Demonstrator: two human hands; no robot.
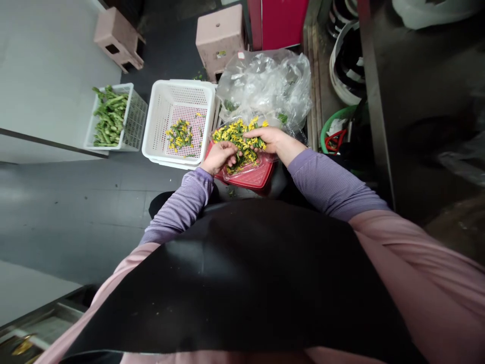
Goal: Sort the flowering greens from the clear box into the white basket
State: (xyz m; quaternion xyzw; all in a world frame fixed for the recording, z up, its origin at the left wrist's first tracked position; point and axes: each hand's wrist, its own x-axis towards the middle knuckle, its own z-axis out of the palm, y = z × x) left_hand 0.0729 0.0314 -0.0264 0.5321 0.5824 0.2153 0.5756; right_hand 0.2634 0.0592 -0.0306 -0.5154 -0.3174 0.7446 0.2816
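Note:
A pile of yellow-flowered green pieces (231,132) lies in clear plastic on a red stool (253,178). My left hand (220,155) is at the pile's lower left, its fingers pinched together on something too small to make out. At the pile's right side, my right hand (268,137) is closed around some of the yellow-flowered pieces, its thumb pointing left. Left of the stool stands a white basket (154,121) with a smaller heap of yellow-flowered pieces (180,135) on its perforated bottom.
A white crate (134,121) of green stalks (110,115) stands further left. Crumpled clear plastic (265,83) lies beyond the pile. Two pink stools (220,35) (113,35) stand at the back. At the right are a green basin (324,132) and a dark table edge (379,111).

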